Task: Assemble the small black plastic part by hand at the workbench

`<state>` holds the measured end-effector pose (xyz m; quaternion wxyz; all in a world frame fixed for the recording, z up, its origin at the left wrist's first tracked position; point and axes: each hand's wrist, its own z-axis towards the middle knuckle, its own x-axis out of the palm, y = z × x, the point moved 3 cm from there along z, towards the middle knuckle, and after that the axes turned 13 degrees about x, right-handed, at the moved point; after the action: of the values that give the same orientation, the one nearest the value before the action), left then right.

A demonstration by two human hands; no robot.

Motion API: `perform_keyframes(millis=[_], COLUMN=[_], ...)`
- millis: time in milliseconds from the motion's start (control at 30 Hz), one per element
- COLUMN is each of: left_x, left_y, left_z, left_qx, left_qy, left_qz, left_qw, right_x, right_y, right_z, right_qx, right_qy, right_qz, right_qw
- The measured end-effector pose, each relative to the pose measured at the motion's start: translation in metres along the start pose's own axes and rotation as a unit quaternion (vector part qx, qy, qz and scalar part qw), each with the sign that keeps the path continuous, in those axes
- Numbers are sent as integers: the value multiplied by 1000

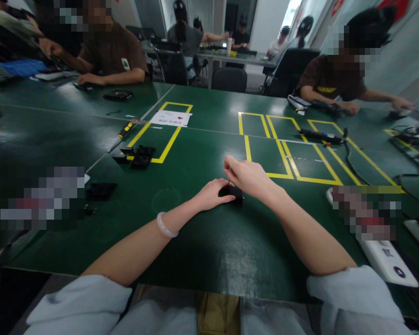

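A small black block-shaped part [236, 193] rests on the green table [209, 251], in front of me. Wrapped round its left side is my left hand [213, 193], thumb along the near face and fingers over the far side. Above the part, my right hand [240, 173] is closed in a pinch on a thin dark shaft [229, 184], which points down at the part's top. The upper end of that shaft is hidden in my fingers.
Black parts [141, 157], a yellow-black screwdriver [125, 130] and a white paper [171, 118] lie left. Yellow tape [279, 176] marks rectangles ahead. A black tool [321, 136] with a cable and a white power strip [387, 260] lie right. People sit across the table.
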<state>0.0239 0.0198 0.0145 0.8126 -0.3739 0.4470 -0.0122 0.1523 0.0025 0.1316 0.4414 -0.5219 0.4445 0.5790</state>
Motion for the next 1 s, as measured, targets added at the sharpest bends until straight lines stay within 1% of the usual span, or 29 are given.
perform_keyframes(millis=[167, 367, 467, 633, 833, 1000], left_x=[0, 0, 1, 2, 1, 1], left_y=[0, 0, 1, 1, -1, 1], left_z=[0, 0, 0, 1, 1, 0], left_qx=[-1, 2, 3, -2, -5, 1], left_qy=[1, -2, -6, -2, 0, -2], left_qz=[6, 4, -1, -1, 2, 0], left_qw=[1000, 1000, 1000, 1000, 1000, 1000], right_x=[4, 3, 4, 7, 4, 5], right_y=[-1, -1, 1, 2, 2, 5], right_z=[1, -1, -1, 1, -1, -1], right_qx=[24, 4, 5, 32, 13, 26], right_qy=[-2, -1, -6, -4, 2, 0], right_qz=[-21, 20, 5, -27, -2, -19], right_qw=[999, 1000, 1000, 999, 1000, 999])
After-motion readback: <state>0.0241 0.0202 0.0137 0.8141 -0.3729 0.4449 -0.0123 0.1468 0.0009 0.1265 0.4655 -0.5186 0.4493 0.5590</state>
